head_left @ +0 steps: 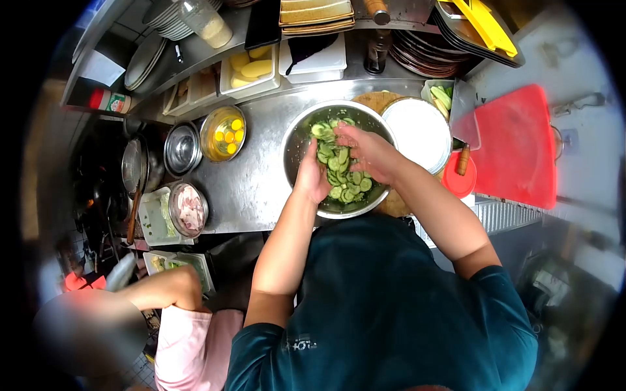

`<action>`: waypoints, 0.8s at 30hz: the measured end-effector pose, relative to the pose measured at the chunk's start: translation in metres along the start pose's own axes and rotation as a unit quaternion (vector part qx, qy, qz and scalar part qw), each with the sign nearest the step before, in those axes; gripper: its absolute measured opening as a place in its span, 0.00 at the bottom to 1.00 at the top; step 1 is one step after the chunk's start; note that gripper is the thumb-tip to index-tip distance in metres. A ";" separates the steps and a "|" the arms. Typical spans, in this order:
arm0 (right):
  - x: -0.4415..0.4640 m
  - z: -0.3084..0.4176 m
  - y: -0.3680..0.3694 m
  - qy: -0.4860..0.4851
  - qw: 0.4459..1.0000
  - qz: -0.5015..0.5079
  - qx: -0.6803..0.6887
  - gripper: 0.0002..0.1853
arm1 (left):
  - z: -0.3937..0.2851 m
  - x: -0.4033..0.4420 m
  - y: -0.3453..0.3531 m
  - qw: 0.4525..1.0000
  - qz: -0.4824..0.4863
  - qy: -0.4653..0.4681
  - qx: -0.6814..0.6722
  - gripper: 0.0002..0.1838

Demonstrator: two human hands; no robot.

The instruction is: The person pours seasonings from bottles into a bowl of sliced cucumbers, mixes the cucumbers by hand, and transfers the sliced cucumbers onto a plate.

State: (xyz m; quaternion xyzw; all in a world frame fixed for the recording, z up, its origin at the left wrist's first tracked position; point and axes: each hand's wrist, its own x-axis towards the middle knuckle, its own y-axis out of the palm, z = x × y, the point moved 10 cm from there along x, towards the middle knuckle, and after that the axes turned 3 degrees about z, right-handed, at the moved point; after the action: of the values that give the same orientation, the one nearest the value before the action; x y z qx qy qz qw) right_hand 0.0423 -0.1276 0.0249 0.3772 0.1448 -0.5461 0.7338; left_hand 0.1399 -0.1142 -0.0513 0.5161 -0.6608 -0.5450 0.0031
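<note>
A large steel mixing bowl (295,151) stands on the counter in front of me, with many green cucumber slices (340,171) inside. My left hand (314,174) is in the bowl, curved against the left side of the slices. From the right, my right hand (366,151) reaches in, its fingers over the upper part of the heap. Between them the two hands cup a mass of slices. Some fingertips are hidden among the cucumber. Loose slices lie at the bottom of the bowl, nearest me.
Left of the bowl are a bowl of egg yolks (228,137), a steel bowl (182,148) and a bowl of sliced meat (189,210). A white round lid or plate (417,133) and a red cutting board (515,146) are at right. A co-worker's arm (166,289) reaches in lower left.
</note>
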 end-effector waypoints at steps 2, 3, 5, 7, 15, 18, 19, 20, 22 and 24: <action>-0.011 0.013 -0.007 -0.013 0.997 -0.058 -0.058 0.34 | -0.010 -0.022 -0.005 0.993 -0.074 0.026 0.085 0.41; -0.011 0.018 -0.008 -0.024 0.998 -0.020 -0.062 0.43 | -0.026 -0.044 0.011 0.982 -0.109 0.047 0.147 0.44; -0.017 0.017 -0.023 -0.005 0.999 -0.046 -0.016 0.43 | -0.042 -0.067 0.023 0.977 -0.105 0.078 0.169 0.36; -0.013 -0.005 -0.035 0.023 0.996 -0.075 0.036 0.42 | -0.038 -0.078 0.005 0.958 -0.165 0.045 0.231 0.50; 0.028 -0.083 -0.004 0.091 0.959 0.008 0.269 0.34 | 0.019 -0.027 -0.008 0.988 -0.126 -0.025 0.088 0.36; 0.016 -0.065 -0.019 0.053 0.959 -0.021 0.279 0.36 | 0.002 -0.037 -0.008 0.993 -0.108 0.012 0.055 0.36; 0.011 -0.050 -0.012 0.034 0.955 0.045 0.290 0.39 | -0.009 -0.041 0.002 0.996 -0.067 0.021 0.055 0.37; 0.005 -0.038 -0.013 0.011 0.955 0.056 0.292 0.41 | -0.020 -0.046 0.013 0.997 -0.043 0.048 0.044 0.38; -0.001 -0.033 -0.026 0.072 0.953 -0.032 0.293 0.44 | -0.039 -0.058 0.029 0.987 -0.083 0.059 0.127 0.38; -0.005 -0.013 -0.042 0.010 0.991 -0.075 0.110 0.42 | -0.059 -0.055 0.029 0.942 -0.115 0.055 0.310 0.40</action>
State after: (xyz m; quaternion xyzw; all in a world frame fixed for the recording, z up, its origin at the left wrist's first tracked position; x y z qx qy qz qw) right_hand 0.0048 -0.1201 0.0021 0.4492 0.1187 -0.6084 0.6434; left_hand 0.1796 -0.1225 0.0244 0.5932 -0.7320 -0.2808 -0.1828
